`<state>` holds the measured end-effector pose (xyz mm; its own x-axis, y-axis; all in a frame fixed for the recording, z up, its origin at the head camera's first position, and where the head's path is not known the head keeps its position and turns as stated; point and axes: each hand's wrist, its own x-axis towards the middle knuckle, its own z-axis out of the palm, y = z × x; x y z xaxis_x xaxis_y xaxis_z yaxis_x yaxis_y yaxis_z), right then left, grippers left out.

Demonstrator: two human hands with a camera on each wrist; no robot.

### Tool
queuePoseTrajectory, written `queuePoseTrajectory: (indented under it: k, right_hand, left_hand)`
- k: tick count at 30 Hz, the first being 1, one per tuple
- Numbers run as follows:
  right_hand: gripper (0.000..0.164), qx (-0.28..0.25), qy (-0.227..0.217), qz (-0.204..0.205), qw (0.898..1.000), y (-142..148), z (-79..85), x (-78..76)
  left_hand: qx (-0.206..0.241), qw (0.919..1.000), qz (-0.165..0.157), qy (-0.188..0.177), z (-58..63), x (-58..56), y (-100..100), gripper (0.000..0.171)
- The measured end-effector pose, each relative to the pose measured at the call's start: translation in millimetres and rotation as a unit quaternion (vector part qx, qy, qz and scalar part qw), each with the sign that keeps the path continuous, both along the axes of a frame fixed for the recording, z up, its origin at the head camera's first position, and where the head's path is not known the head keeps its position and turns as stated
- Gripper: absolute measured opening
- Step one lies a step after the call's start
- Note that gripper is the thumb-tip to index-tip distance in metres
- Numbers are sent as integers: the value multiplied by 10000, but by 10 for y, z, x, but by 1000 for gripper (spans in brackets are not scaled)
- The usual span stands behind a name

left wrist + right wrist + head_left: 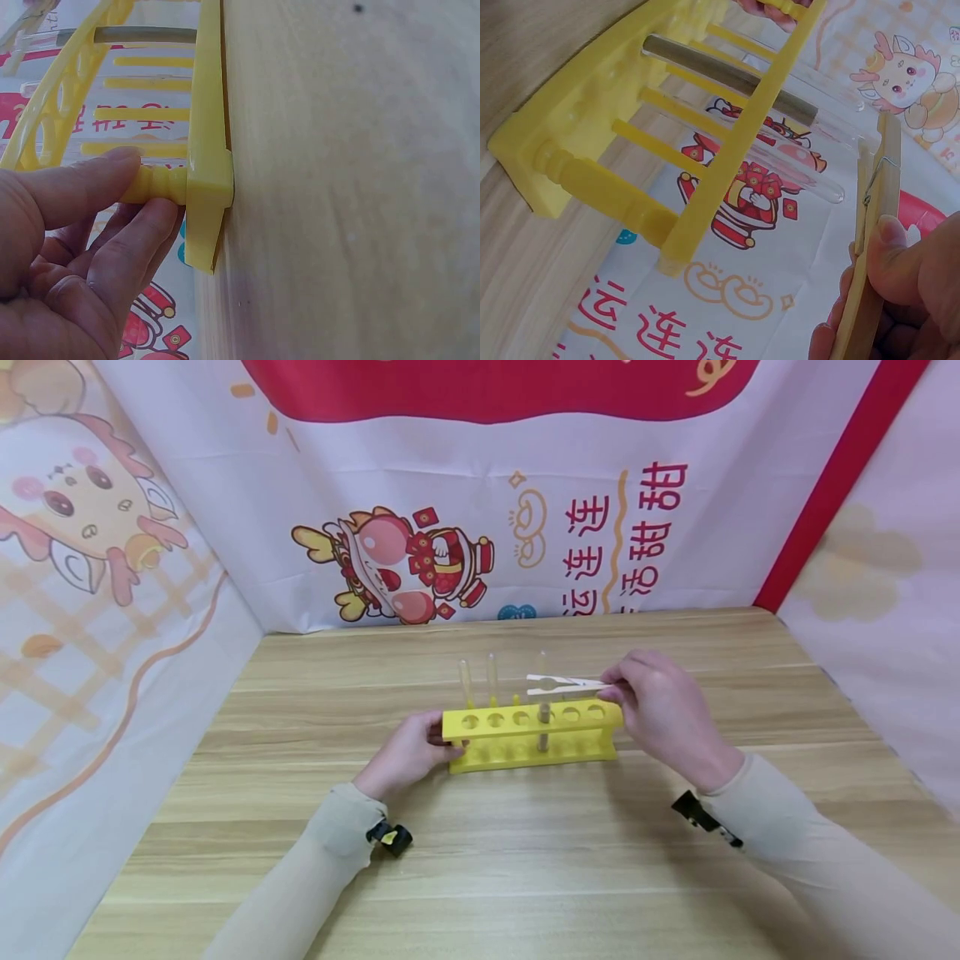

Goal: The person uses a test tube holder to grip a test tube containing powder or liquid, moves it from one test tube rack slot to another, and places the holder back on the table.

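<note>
A yellow test tube rack stands upright on the table. My left hand pinches the rack's left end post between thumb and fingers. Held in my right hand, a wooden test tube clamp lies level above the rack, its tips pointing left. One test tube, with grey-brown contents, stands in a middle hole of the rack. The clamp's spring end is right at that tube's mouth in the right wrist view, and its two arms spread around there in the head view.
Clear, empty-looking test tubes stand along the rack's back row of yellow pegs. The wood-grain table meets a printed cloth backdrop at the back, with cloth walls at both sides.
</note>
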<state>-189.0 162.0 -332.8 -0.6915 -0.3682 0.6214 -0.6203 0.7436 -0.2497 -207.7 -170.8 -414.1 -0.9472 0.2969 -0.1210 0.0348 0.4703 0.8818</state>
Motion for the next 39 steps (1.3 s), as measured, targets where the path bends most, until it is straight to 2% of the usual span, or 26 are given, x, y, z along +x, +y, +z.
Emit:
queuePoseTrajectory:
  k: [13,24,30,39]
  right_hand:
    - [10,-72,309,-5,9995,6,101,26]
    - [13,-201,328,-12,9993,36,140,13]
    - [15,-297,125,-119,9994,91,162,10]
    - [21,-363,-448,-622,9964,246,177,-51]
  left_hand:
    - [15,10000,8,10,-9,-1,-4,37]
    - [-85,10000,-2,44,-3,8,1,37]
    - [-123,9999,27,40,-2,7,2,36]
    - [-144,9999,45,24,2,8,-2,36]
